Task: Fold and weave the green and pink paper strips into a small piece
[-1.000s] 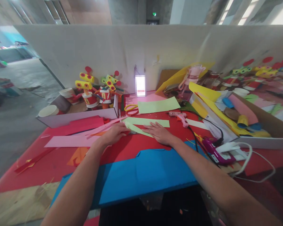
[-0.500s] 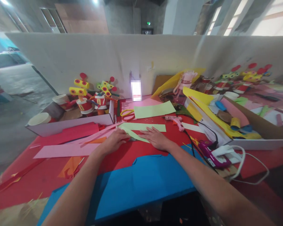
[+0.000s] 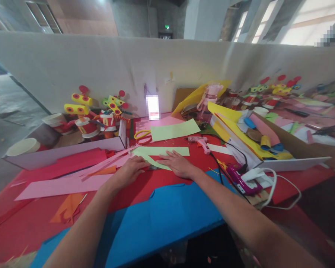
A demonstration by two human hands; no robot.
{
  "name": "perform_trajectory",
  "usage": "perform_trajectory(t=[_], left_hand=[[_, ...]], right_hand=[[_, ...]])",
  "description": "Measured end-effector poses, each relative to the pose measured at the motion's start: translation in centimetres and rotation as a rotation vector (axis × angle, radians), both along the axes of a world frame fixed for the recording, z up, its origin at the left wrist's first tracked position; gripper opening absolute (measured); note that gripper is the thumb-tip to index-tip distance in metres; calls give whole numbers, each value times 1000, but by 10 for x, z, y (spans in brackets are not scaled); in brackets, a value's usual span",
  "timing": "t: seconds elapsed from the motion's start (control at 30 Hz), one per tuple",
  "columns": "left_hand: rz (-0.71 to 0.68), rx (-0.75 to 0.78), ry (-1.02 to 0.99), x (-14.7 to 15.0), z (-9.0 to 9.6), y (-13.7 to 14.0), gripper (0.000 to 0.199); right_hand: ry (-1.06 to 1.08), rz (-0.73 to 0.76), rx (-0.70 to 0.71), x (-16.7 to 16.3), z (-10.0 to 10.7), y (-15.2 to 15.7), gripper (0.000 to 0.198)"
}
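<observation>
A narrow light green paper strip (image 3: 150,159) lies slanted on the red table cover, between my two hands. My left hand (image 3: 130,171) is at its left side, fingers bent and drawn together at the paper; the fingertips are partly hidden. Spread flat, the fingers of my right hand (image 3: 176,163) press on the strip's right end. Just behind it lies a straight light green strip (image 3: 175,151), with a wider light green sheet (image 3: 175,131) farther back. Something small and grey shows between my hands; I cannot make out what it is.
A pink glue gun (image 3: 203,144) with a black cord lies right of the strips, near a purple power strip (image 3: 244,182). Yellow-red scissor-like handles (image 3: 142,136) lie behind my hands. Boxes hold paper figures (image 3: 85,127) at left and coloured scraps (image 3: 261,128) at right. Blue sheets (image 3: 167,208) cover the front.
The camera view has turned slightly to the right, so everything sits farther left in the picture. Both hands stay at the slanted green strip, nearly unchanged.
</observation>
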State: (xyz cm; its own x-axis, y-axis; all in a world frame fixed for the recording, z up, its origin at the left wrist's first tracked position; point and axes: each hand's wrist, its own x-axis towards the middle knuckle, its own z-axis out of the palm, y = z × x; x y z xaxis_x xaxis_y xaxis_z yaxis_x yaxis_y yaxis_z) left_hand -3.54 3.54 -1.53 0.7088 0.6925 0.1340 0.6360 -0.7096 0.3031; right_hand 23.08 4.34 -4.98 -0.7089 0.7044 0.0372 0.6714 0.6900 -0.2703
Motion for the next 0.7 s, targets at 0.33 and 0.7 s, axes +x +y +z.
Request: perform_trajectory(t=[0.33, 0.7], left_hand=[[51, 58, -37, -18, -7, 8, 32], [40, 63, -13, -15, -7, 8, 31]], right_hand=[[162, -94, -61, -17, 8, 14, 46], [108, -10, -31, 33, -3, -3, 45]])
